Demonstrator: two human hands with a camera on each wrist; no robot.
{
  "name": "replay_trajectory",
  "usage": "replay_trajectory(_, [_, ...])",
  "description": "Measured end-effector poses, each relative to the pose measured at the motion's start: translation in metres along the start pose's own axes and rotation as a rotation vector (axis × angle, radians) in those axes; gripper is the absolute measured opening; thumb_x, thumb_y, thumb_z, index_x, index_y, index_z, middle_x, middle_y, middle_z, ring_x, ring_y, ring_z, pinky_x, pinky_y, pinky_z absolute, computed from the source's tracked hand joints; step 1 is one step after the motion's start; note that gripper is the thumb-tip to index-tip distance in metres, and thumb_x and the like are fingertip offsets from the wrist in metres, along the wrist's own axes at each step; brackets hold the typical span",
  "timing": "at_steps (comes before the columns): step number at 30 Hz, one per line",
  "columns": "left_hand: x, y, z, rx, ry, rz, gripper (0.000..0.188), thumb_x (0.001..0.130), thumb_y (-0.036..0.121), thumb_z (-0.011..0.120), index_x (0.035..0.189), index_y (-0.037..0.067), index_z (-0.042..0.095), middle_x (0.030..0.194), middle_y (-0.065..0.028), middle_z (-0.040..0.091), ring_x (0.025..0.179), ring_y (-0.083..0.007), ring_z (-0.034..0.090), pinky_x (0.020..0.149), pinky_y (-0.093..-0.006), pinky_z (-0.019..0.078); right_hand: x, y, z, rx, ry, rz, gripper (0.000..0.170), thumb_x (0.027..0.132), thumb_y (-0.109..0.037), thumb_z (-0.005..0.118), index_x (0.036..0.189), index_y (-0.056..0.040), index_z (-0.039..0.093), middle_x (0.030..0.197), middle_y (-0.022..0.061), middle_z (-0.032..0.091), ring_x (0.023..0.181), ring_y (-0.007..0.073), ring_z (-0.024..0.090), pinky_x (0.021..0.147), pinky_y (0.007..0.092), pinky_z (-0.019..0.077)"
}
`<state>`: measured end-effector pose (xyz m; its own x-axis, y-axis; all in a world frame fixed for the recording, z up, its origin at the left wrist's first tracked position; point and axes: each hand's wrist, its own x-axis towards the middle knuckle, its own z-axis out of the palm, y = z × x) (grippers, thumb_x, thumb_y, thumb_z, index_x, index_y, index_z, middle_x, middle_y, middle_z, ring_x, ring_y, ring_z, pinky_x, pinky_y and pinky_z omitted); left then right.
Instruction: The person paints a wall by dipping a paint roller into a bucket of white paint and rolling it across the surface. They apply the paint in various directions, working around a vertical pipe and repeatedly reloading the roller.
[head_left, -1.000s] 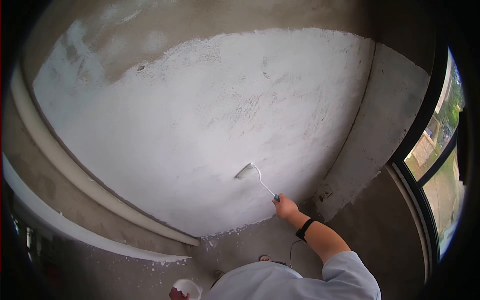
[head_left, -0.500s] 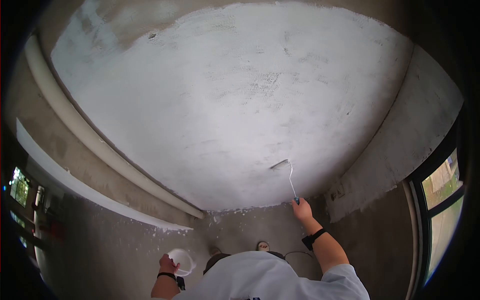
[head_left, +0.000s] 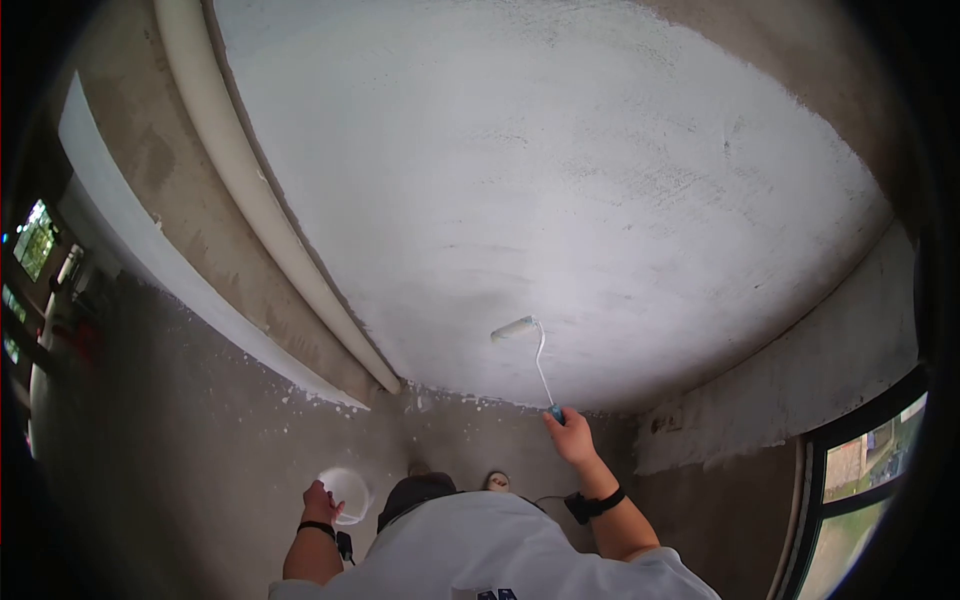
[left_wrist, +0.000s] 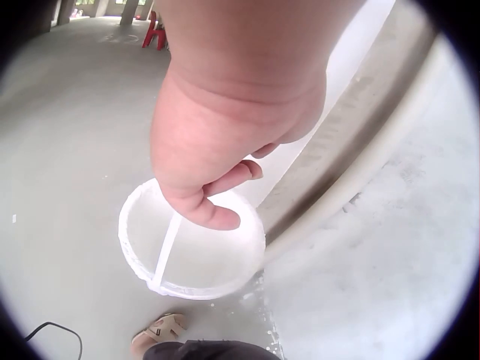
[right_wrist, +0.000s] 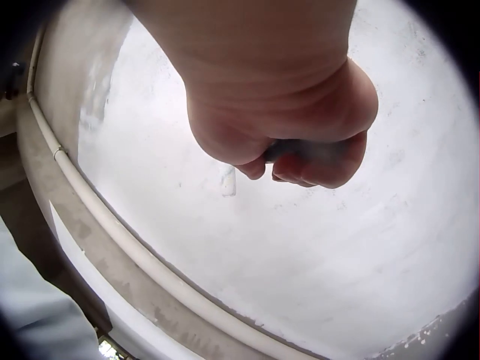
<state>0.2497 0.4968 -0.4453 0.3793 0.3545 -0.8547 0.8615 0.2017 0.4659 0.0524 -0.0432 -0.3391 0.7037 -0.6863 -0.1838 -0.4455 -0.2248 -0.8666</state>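
My right hand (head_left: 572, 437) grips the blue handle of a paint roller (head_left: 514, 329), whose head lies at the lower part of the white-coated wall (head_left: 450, 200). In the right wrist view the fingers of the right hand (right_wrist: 292, 142) curl round the dark handle, and part of the roller (right_wrist: 228, 182) shows beyond them. My left hand (head_left: 320, 502) holds a white bucket (head_left: 350, 490) low at the left. From the left wrist, the curled fingers of the left hand (left_wrist: 206, 165) are at the strap-like handle across the bucket (left_wrist: 135, 247).
A pale pipe (head_left: 240, 170) runs down the wall's left edge. Paint spots mark the grey floor (head_left: 240, 430). A window (head_left: 865, 460) is at the right. A sandalled foot (left_wrist: 166, 327) and a cable (left_wrist: 56, 327) show beside the bucket; a red chair (left_wrist: 155, 34) stands farther off.
The head view has turned and dropped, bringing the bucket and left hand fully into sight. Compared with half a second ago, the roller and right hand appear farther left. Both hands keep their grips.
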Motion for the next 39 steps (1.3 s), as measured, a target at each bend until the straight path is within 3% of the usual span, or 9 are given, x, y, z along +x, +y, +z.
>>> replay_trajectory(5, [0.038, -0.010, -0.052, 0.003, 0.002, -0.114, 0.020, 0.096, 0.033, 0.048, 0.110, 0.021, 0.055, 0.088, 0.0000, 0.049, 0.060, -0.0135, 0.036, 0.088, -0.0488, 0.0473, 0.007, -0.064, 0.026, 0.218, -0.095, 0.190, 0.034, 0.098, -0.033, 0.067, 0.087, -0.0015, 0.063, 0.066, 0.0023, 0.060, 0.054, 0.0109, 0.053, 0.051, 0.0300, 0.0439])
replay_trajectory(7, [0.049, -0.014, -0.071, -0.042, 0.020, -0.197, 0.024, 0.095, 0.034, 0.048, 0.114, 0.022, 0.055, 0.091, 0.0001, 0.049, 0.063, -0.0130, 0.038, 0.091, -0.0475, 0.0461, 0.009, -0.092, 0.047, 0.345, -0.042, 0.185, 0.031, 0.105, -0.030, 0.058, 0.086, -0.0064, 0.054, 0.061, 0.0011, 0.051, 0.044, 0.0112, 0.047, 0.040, 0.0286, 0.0381])
replay_trajectory(13, [0.083, -0.024, -0.121, 0.007, -0.027, -0.230, 0.027, 0.097, 0.040, 0.049, 0.112, 0.018, 0.053, 0.081, -0.0006, 0.051, 0.052, -0.0156, 0.038, 0.084, -0.0480, 0.0498, 0.016, -0.158, 0.100, 0.681, 0.078, 0.129, 0.029, 0.107, -0.033, 0.054, 0.096, -0.0066, 0.051, 0.063, 0.0015, 0.047, 0.044, 0.0128, 0.044, 0.041, 0.0299, 0.0374])
replay_trajectory(17, [0.109, -0.025, -0.140, -0.043, -0.003, -0.311, 0.032, 0.097, 0.040, 0.049, 0.120, 0.019, 0.052, 0.085, -0.0003, 0.052, 0.055, -0.0153, 0.040, 0.088, -0.0484, 0.0483, 0.017, -0.192, 0.118, 0.829, 0.069, 0.160, 0.029, 0.107, -0.035, 0.054, 0.096, -0.0080, 0.050, 0.064, 0.0024, 0.047, 0.045, 0.0142, 0.044, 0.043, 0.0322, 0.0386])
replay_trajectory(23, [0.115, -0.022, -0.116, -0.088, 0.035, -0.300, 0.031, 0.098, 0.039, 0.048, 0.121, 0.018, 0.052, 0.086, -0.0004, 0.051, 0.055, -0.0152, 0.040, 0.088, -0.0484, 0.0492, 0.027, -0.221, 0.128, 0.778, 0.062, 0.208, 0.031, 0.105, -0.035, 0.058, 0.090, -0.0106, 0.047, 0.064, 0.0020, 0.045, 0.047, 0.0152, 0.044, 0.045, 0.0326, 0.0383])
replay_trajectory(25, [0.113, -0.016, -0.109, -0.097, 0.024, -0.287, 0.031, 0.099, 0.039, 0.047, 0.121, 0.018, 0.051, 0.086, -0.0005, 0.051, 0.055, -0.0152, 0.039, 0.087, -0.0483, 0.0496, 0.026, -0.229, 0.127, 0.731, 0.042, 0.348, 0.033, 0.103, -0.037, 0.061, 0.088, -0.0123, 0.045, 0.063, 0.0017, 0.044, 0.048, 0.0155, 0.044, 0.046, 0.0337, 0.0382])
replay_trajectory(33, [0.099, 0.002, -0.059, -0.176, -0.027, -0.213, 0.032, 0.099, 0.039, 0.049, 0.122, 0.017, 0.051, 0.088, -0.0005, 0.051, 0.056, -0.0152, 0.039, 0.086, -0.0497, 0.0495, 0.036, -0.189, 0.131, 0.760, -0.139, 0.575, 0.032, 0.102, -0.034, 0.062, 0.087, -0.0133, 0.044, 0.062, 0.0023, 0.042, 0.048, 0.0179, 0.042, 0.048, 0.0380, 0.0391])
replay_trajectory(36, [0.099, 0.005, -0.044, -0.220, 0.003, -0.237, 0.044, 0.098, 0.039, 0.052, 0.137, 0.020, 0.048, 0.091, -0.0007, 0.052, 0.059, -0.0137, 0.041, 0.084, -0.0498, 0.0491, 0.039, -0.168, 0.135, 0.751, -0.196, 0.623, 0.029, 0.102, -0.030, 0.061, 0.087, -0.0128, 0.044, 0.061, 0.0029, 0.041, 0.049, 0.0188, 0.041, 0.049, 0.0393, 0.0390])
replay_trajectory(39, [0.087, 0.004, -0.033, -0.230, 0.040, -0.188, 0.045, 0.097, 0.038, 0.053, 0.138, 0.020, 0.048, 0.091, -0.0009, 0.052, 0.059, -0.0134, 0.042, 0.083, -0.0497, 0.0490, 0.042, -0.155, 0.131, 0.741, -0.254, 0.692, 0.028, 0.102, -0.029, 0.061, 0.087, -0.0127, 0.044, 0.062, 0.0031, 0.042, 0.050, 0.0187, 0.040, 0.049, 0.0391, 0.0388])
